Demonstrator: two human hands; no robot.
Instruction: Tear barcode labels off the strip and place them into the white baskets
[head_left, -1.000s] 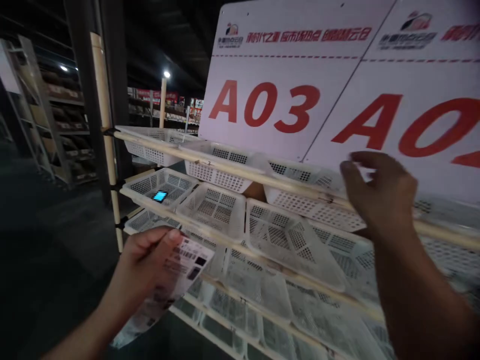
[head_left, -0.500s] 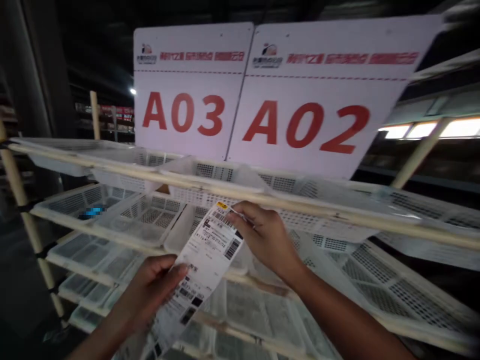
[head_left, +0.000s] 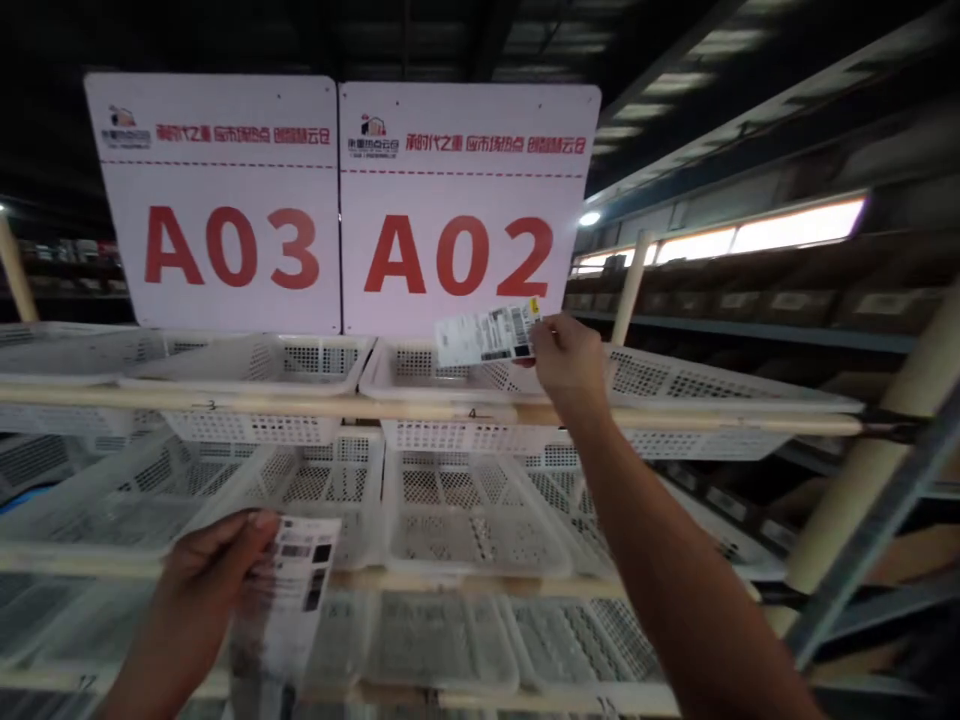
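Observation:
My right hand (head_left: pixel 564 358) is raised and pinches a small white barcode label (head_left: pixel 486 334) over the top-row white basket (head_left: pixel 450 375) under the A02 sign (head_left: pixel 465 205). My left hand (head_left: pixel 201 580) is low at the left, closed on a strip of printed barcode labels (head_left: pixel 289 590) that hangs down in front of the lower baskets. The rack's rail below the label carries a handwritten 4.
A rack of white mesh baskets (head_left: pixel 465 510) on pale tube rails (head_left: pixel 420 410) fills the view in several tiers. An A03 sign (head_left: pixel 225 205) hangs to the left. A thick pale post (head_left: pixel 877 460) stands at the right. Dim warehouse shelving (head_left: pixel 787 300) lies behind.
My right hand tore one label off the strip and lifted it up and right to the top basket under A02. The view swung right along the rack; the left hand dropped with the strip.

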